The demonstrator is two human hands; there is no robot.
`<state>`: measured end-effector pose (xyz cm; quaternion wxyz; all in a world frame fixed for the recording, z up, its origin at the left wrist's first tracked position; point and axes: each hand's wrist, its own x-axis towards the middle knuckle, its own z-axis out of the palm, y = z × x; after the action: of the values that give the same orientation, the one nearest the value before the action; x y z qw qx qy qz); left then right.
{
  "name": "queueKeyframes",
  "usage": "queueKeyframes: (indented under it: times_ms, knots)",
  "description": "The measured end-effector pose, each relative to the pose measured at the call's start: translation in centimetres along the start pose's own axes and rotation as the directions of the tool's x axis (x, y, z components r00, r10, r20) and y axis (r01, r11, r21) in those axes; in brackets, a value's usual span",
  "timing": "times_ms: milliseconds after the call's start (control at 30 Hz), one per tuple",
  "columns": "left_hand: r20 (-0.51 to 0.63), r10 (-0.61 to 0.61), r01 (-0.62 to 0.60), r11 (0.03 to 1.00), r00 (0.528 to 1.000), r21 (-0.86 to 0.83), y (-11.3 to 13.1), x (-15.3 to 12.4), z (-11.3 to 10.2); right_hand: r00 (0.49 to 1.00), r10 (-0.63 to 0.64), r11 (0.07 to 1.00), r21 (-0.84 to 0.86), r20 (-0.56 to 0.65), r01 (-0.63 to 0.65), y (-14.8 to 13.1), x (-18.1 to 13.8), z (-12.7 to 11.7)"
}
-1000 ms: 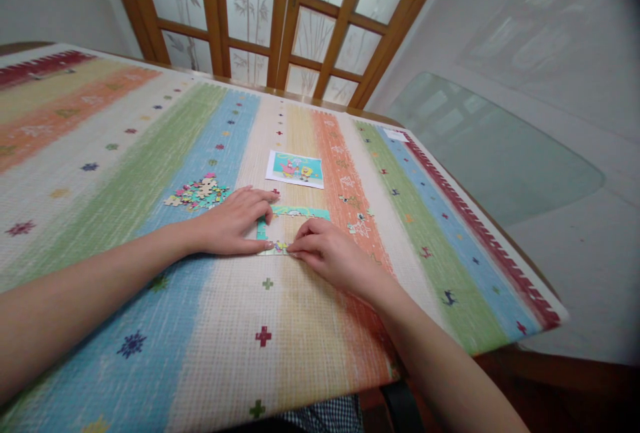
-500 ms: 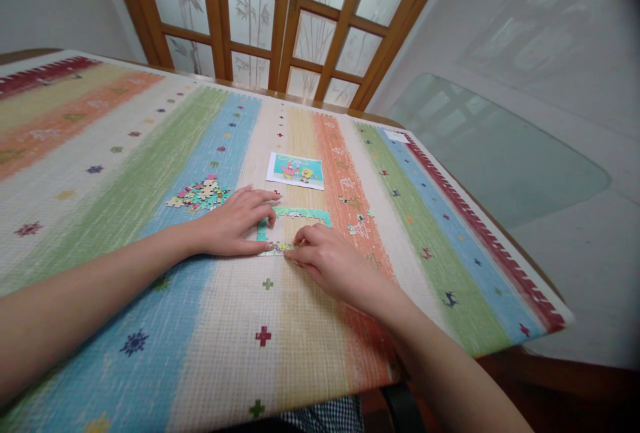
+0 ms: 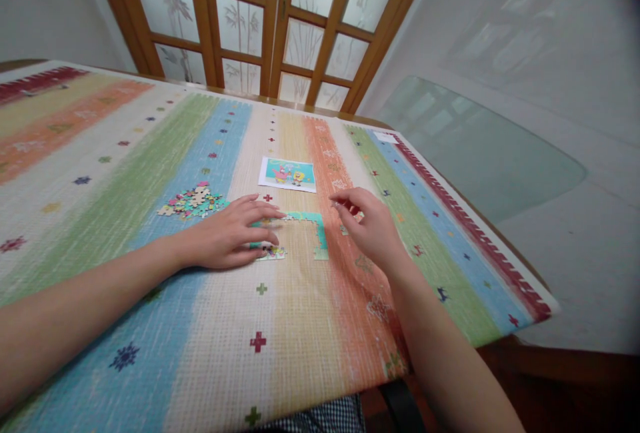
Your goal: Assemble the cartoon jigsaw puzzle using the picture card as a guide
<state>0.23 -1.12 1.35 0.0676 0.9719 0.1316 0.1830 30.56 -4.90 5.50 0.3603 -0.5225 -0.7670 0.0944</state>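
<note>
A partly joined jigsaw puzzle frame (image 3: pixel 321 236) with turquoise edges lies on the tablecloth. My left hand (image 3: pixel 227 233) rests palm down over its left side, fingers spread, covering much of that edge. Below its fingertips shows a short bottom row of multicoloured puzzle pieces (image 3: pixel 274 254); a gap separates this row from the right corner. My right hand (image 3: pixel 367 223) is raised to the right of the frame, thumb and fingers pinched together. What the pinch holds, if anything, is too small to make out. Loose pieces (image 3: pixel 344 229) lie partly hidden beside and behind this hand.
A heap of loose puzzle pieces (image 3: pixel 193 201) lies left of my left hand. Beyond the frame is a printed cartoon picture (image 3: pixel 287 174). The striped tablecloth (image 3: pixel 220 339) covers the table, with a small white paper (image 3: pixel 386 137) near the far right edge.
My right hand has lifted from the bottom row and moved up and right, uncovering the frame's right side. My left fingers have lifted slightly and spread. The view has shifted a little.
</note>
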Motion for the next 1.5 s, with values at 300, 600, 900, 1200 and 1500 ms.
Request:
queueKeyframes:
  times_ms: [300, 600, 900, 1200, 1500]
  knots:
    - [0.001, 0.156, -0.156, 0.987, 0.988, 0.034, 0.2, 0.3, -0.1, 0.954, 0.259, 0.960, -0.067, -0.151, -0.271, 5.1, 0.5, -3.1]
    - [-0.003, 0.172, -0.172, 0.985, 0.985, 0.010, 0.4, 0.2, 0.3, 0.793, 0.354, 0.935, -0.183, 0.495, -0.304, 5.9, -0.6, -3.4]
    - [-0.011, 0.174, -0.174, 0.985, 0.985, -0.011, 0.7, 0.3, 0.3, 0.805, 0.338, 0.939, -0.234, 0.488, -0.252, 6.2, -0.5, -2.5]
    - [-0.018, 0.151, -0.152, 0.987, 0.988, -0.053, 0.7, 0.2, 0.4, 0.777, 0.377, 0.918, -0.089, 0.504, -0.387, 5.9, -0.4, -2.0]
    - [-0.022, 0.158, -0.159, 0.986, 0.987, -0.058, 0.9, 0.5, 0.2, 0.752, 0.255, 0.842, 0.242, 0.608, -0.482, 0.7, -0.2, -0.8]
